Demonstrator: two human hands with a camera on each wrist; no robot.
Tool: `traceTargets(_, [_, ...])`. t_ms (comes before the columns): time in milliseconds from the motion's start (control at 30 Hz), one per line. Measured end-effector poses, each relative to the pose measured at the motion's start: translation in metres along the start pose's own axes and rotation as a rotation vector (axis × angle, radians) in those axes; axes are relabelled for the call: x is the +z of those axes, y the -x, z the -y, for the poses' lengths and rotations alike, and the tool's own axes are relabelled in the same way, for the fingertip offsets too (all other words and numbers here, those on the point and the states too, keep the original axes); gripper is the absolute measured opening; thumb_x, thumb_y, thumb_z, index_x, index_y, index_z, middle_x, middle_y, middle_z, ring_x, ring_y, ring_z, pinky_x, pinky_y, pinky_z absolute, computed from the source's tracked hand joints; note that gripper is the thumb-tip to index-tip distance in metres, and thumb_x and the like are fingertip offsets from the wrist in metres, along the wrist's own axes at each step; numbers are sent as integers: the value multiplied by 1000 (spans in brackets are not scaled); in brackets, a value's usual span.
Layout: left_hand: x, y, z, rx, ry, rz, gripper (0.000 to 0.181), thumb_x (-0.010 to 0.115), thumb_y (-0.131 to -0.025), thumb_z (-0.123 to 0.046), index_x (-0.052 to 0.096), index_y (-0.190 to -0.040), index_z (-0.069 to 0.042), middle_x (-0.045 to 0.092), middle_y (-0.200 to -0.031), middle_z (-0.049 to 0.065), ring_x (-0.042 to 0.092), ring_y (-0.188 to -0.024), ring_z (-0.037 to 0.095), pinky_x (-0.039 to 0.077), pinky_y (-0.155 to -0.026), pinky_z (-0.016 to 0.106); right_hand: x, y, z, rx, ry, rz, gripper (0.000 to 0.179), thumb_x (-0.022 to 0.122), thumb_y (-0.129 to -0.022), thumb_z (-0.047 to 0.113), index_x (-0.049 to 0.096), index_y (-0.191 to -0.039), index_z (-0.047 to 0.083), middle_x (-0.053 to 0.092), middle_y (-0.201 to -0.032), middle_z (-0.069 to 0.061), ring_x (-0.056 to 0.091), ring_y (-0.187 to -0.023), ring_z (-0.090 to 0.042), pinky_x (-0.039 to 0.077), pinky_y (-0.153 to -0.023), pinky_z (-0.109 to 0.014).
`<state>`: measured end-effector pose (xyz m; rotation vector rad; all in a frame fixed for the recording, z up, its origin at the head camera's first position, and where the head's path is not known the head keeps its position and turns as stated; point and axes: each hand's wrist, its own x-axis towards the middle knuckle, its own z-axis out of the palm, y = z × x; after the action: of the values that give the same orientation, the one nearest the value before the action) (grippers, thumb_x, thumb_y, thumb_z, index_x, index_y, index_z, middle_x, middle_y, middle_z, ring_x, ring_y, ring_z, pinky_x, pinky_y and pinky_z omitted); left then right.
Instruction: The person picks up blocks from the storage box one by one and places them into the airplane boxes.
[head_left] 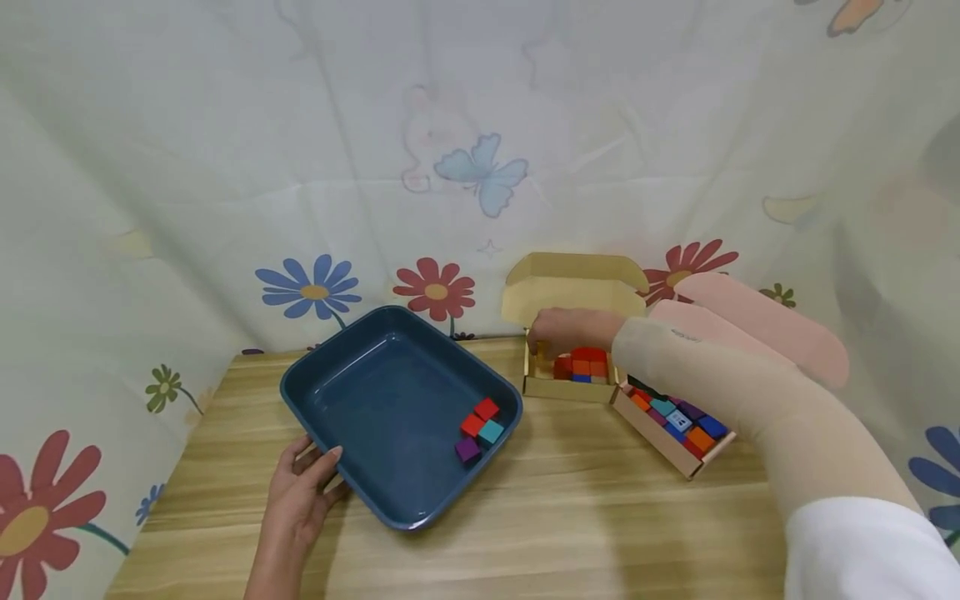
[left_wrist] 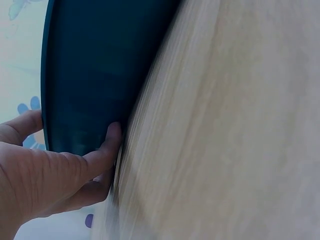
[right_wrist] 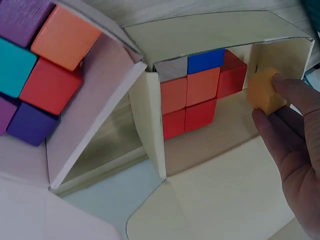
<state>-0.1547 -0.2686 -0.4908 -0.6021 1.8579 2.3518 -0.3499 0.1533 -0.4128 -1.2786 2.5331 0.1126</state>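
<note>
A deep blue tray (head_left: 390,417) with raised walls stands on the table at the left. My left hand (head_left: 300,492) holds its near-left side, the thumb at the rim and the fingers along the outer wall; the left wrist view shows the hand (left_wrist: 55,175) around the tray wall (left_wrist: 95,75). My right hand (head_left: 573,329) is inside the yellow cardboard box (head_left: 551,387). In the right wrist view its thumb and fingers pinch a yellow-orange block (right_wrist: 265,92) at one end of the box. Red, orange, blue and grey blocks (right_wrist: 200,117) sit packed beside it.
Two red blocks, a teal block (head_left: 491,432) and a purple block (head_left: 467,451) lie in the tray's right corner. A pink cardboard box (head_left: 656,433) full of coloured blocks touches the yellow box's right side. A patterned cloth (head_left: 480,100) hangs behind the table.
</note>
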Motion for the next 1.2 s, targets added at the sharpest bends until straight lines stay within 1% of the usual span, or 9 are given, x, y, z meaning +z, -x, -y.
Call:
traceTargets(133, [-1, 0, 0, 5, -7, 9, 89, 72, -96, -12, 12, -160, -17, 34, -141, 5, 56, -121, 18, 54, -94, 39, 9, -6, -1, 39, -24, -9, 19, 74, -91, 6, 78, -110, 4, 75, -107, -9, 70, -93, -23, 58, -86, -35])
traceTargets(333, [-1, 0, 0, 22, 7, 6, 81, 70, -96, -10, 17, -157, -17, 36, -139, 5, 60, -115, 15, 55, -92, 38, 24, -10, 0, 77, -45, -29, 13, 80, -88, 9, 79, -101, 6, 76, -96, -6, 68, -87, -22, 58, -81, -33])
traceTargets(633, [-2, 0, 0, 35, -7, 8, 81, 70, -97, -11, 16, -158, -16, 36, -140, 6, 59, -116, 16, 55, -92, 39, 31, -12, 0, 110, -62, -53, 15, 79, -88, 6, 77, -102, 9, 75, -95, -3, 67, -84, -16, 58, -78, -30])
traceTargets(733, [-2, 0, 0, 30, -12, 23, 82, 71, -97, -13, 16, -158, -16, 36, -140, 5, 58, -117, 16, 54, -93, 38, 29, -7, 2, 122, -54, -26, 19, 77, -88, 6, 76, -107, 6, 74, -99, -5, 67, -86, -18, 58, -80, -32])
traceTargets(800, [-1, 0, 0, 29, -5, 27, 81, 71, -97, -13, 17, -158, -17, 36, -139, 5, 59, -116, 15, 55, -93, 37, 26, -2, 4, 128, -41, -7, 26, 76, -90, 8, 74, -115, 5, 74, -106, -8, 67, -90, -20, 57, -83, -34])
traceTargets(900, [-1, 0, 0, 26, 10, 12, 77, 70, -97, -11, 20, -156, -17, 38, -137, 4, 60, -113, 14, 55, -92, 36, 21, 5, 7, 127, -26, 9, 37, 74, -93, 11, 68, -128, 3, 71, -116, -12, 67, -95, -24, 56, -89, -37])
traceTargets(967, [-2, 0, 0, 17, 11, 5, 77, 70, -97, -11, 20, -156, -18, 38, -137, 4, 60, -113, 13, 56, -91, 36, 18, 9, 8, 137, -27, 19, 40, 72, -95, 12, 65, -134, 3, 69, -123, -14, 67, -101, -25, 55, -94, -38])
traceTargets(1100, [-2, 0, 0, 5, 6, 27, 81, 71, -97, -13, 17, -158, -17, 37, -139, 4, 59, -115, 13, 55, -93, 36, 8, 18, 14, 155, -20, -4, 34, 70, -96, 10, 68, -130, 3, 69, -124, -14, 67, -107, -29, 55, -96, -40])
traceTargets(1200, [-3, 0, 0, 4, 16, 26, 81, 70, -97, -12, 17, -157, -18, 37, -138, 4, 59, -115, 14, 54, -93, 36, -2, 18, 25, 102, 40, -69, 28, 72, -95, 8, 72, -122, 3, 71, -118, -14, 68, -105, -29, 56, -94, -39])
